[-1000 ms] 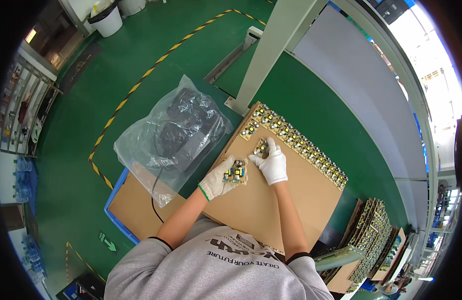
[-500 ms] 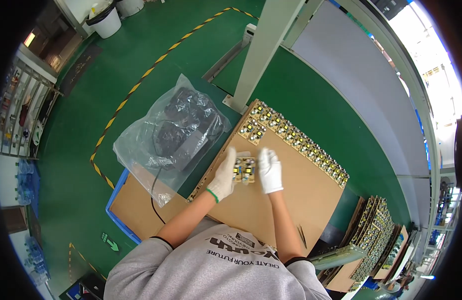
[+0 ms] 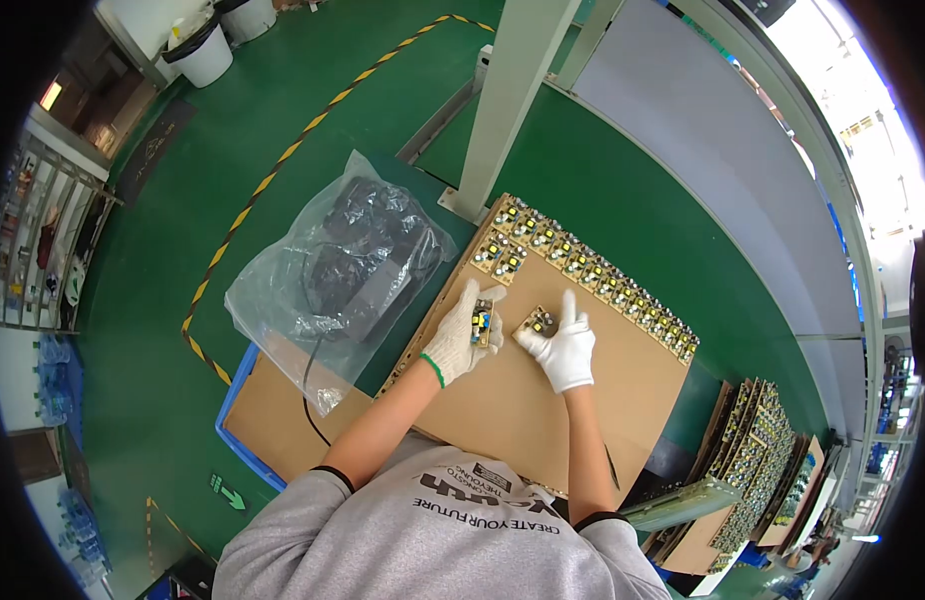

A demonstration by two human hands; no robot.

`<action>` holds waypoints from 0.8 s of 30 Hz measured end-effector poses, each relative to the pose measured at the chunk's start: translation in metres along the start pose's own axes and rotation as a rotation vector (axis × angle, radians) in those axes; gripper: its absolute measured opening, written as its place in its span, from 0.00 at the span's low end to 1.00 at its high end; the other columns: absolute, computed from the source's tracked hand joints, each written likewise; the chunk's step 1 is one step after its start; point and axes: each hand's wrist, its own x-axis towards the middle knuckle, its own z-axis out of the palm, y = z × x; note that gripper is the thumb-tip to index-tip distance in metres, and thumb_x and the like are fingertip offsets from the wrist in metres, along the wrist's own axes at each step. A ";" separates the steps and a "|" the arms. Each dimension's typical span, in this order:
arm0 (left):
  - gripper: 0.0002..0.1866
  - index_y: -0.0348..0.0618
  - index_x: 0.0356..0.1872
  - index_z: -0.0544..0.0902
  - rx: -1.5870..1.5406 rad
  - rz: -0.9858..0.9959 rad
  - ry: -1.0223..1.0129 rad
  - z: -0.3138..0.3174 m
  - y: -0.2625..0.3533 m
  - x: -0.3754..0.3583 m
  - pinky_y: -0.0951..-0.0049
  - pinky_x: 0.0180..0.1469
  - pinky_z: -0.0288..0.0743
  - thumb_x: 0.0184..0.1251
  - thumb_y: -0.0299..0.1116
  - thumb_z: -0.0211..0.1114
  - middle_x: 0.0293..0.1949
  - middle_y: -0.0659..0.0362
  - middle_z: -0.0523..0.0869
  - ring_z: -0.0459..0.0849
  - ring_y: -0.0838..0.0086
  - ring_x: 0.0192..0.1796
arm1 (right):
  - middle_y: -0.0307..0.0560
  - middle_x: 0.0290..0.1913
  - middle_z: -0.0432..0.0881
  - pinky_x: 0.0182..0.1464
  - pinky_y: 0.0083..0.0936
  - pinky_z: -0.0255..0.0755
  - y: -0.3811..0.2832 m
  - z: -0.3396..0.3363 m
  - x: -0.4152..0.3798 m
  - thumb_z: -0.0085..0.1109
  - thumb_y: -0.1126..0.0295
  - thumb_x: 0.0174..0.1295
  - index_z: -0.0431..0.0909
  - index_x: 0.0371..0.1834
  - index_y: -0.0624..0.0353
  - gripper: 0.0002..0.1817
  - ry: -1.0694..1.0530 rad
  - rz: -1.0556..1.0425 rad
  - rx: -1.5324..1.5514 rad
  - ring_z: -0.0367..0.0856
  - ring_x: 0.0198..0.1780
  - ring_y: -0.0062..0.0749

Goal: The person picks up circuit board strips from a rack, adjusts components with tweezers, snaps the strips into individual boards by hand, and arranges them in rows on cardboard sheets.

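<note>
Over the green floor [image 3: 283,120] we work above a large cardboard sheet [image 3: 543,400], its far edge lined with a row of small circuit boards [image 3: 593,280] carrying yellow and black parts; most of the sheet's brown face lies bare near us. Left of it, a clear plastic bag [image 3: 333,260] holds dark cabled devices, and a blue crate [image 3: 238,425] sits beneath cardboard. Our gloved left hand [image 3: 461,335] grips one small board [image 3: 480,325]; our right hand [image 3: 563,345] pinches another board [image 3: 538,322] just beside it.
</note>
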 end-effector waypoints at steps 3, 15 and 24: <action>0.28 0.47 0.57 0.75 0.018 -0.018 0.000 0.001 0.001 -0.003 0.74 0.19 0.72 0.70 0.59 0.47 0.19 0.62 0.77 0.76 0.75 0.17 | 0.55 0.40 0.80 0.43 0.34 0.76 0.010 0.005 0.002 0.76 0.50 0.37 0.71 0.56 0.63 0.43 -0.161 -0.028 -0.027 0.80 0.40 0.44; 0.28 0.52 0.65 0.69 0.106 0.004 -0.015 0.012 0.004 -0.008 0.76 0.22 0.72 0.72 0.57 0.46 0.22 0.62 0.75 0.75 0.76 0.20 | 0.53 0.42 0.80 0.46 0.31 0.75 0.000 0.034 0.062 0.78 0.55 0.36 0.70 0.58 0.63 0.44 -0.136 0.016 0.139 0.80 0.41 0.41; 0.30 0.49 0.66 0.67 0.195 -0.017 -0.084 0.006 0.001 -0.008 0.73 0.29 0.77 0.73 0.57 0.43 0.28 0.60 0.78 0.79 0.74 0.26 | 0.52 0.39 0.80 0.45 0.33 0.75 -0.012 0.011 0.045 0.77 0.54 0.37 0.72 0.56 0.62 0.42 -0.004 0.055 0.284 0.79 0.41 0.44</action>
